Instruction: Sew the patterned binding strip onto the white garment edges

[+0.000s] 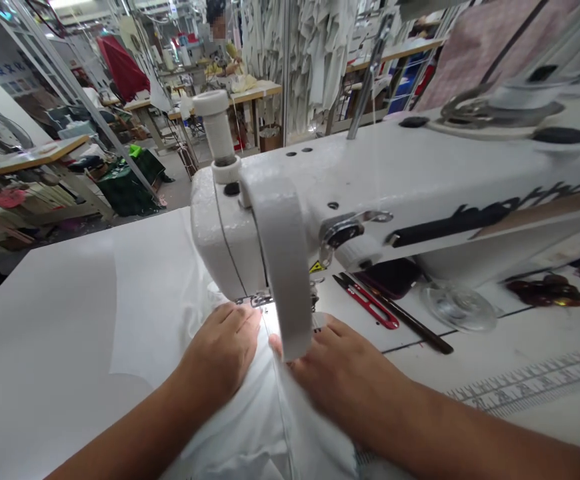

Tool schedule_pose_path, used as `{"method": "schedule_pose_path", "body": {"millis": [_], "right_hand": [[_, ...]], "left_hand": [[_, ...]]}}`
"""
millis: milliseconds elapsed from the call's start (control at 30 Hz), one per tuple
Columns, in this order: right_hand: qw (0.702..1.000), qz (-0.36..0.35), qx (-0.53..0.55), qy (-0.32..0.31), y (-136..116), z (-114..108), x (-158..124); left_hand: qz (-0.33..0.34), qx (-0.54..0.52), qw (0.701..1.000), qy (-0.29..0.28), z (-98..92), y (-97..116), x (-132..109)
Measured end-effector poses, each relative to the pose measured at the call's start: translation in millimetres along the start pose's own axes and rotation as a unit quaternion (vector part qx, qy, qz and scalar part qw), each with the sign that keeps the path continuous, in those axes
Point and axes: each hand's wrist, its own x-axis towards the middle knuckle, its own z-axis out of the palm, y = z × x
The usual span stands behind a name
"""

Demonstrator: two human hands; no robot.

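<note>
Pale garments [303,67] hang in rows across the workshop, well beyond the grip, with a red cloth [124,70] farther off to its left; under and around the grip spreads the white fabric [257,420], lying on a pale worktable [55,327] and running in beneath the head of a white sewing machine [400,160].

Left hand [223,347] rests on the fabric just beside the lit needle area, fingers close together; right hand [337,363] lies across from it, partly behind a curved white strip [286,267], the two hands apart; whether either one pinches the cloth or only presses it, I cannot tell.

Just beyond the right hand lie red-handled snips [370,303] and a dark rod [423,328]; right of these sits a clear round dish [463,307]; nearer, beside the right forearm, runs a printed ruler scale [525,383].
</note>
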Motion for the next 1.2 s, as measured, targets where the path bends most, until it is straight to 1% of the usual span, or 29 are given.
{"method": "schedule_pose_path", "body": {"millis": [133,333,533,600,667,733,800,900,967,1033,1133,1200], "right_hand": [[1.0,-0.011,0.012,-0.023,5.6,5.6,5.0],[0.999,-0.024,-0.003,-0.023,9.9,13.0,6.0],[1.0,0.0,0.009,-0.012,3.5,8.5,4.4],[0.999,0.011,0.042,-0.008,4.1,4.0,6.1],[0.997,0.024,0.078,-0.001,13.7,-2.6,6.2],[0.994,0.062,0.085,0.013,34.7,-10.6,1.3],[0.989,0.13,0.062,0.034,63.9,-17.6,-9.7],[0.969,0.241,0.026,0.053,106.1,-19.9,-30.8],[0.961,0.272,0.013,0.039,122.4,-15.5,-41.7],[0.96,0.278,0.007,0.021,127.4,-9.3,-47.5],[0.961,0.275,0.008,0.003,123.9,-3.5,-49.6],[0.96,0.28,0.014,-0.002,121.1,-3.4,-51.0]], "left_hand": [[-0.02,-0.009,1.0,-0.007,4.9,-4.6,-0.4],[-0.005,-0.007,1.0,-0.003,9.4,-10.4,-2.5],[0.01,0.011,1.0,0.021,7.5,-7.3,-0.3],[0.013,0.017,0.999,0.03,7.1,-6.9,0.5],[0.016,0.023,0.999,0.043,7.1,-7.3,1.6],[0.023,0.033,0.997,0.06,7.1,-8.1,2.8],[0.032,0.038,0.996,0.073,6.5,-8.3,3.7],[0.033,0.025,0.996,0.079,4.3,-7.3,3.8],[0.024,0.011,0.997,0.074,2.5,-6.5,2.4],[0.016,-0.001,0.998,0.065,1.4,-6.7,-0.2],[0.011,-0.015,0.998,0.053,1.3,-8.9,-5.5],[0.012,-0.02,0.999,0.049,1.7,-10.5,-8.6]]}}
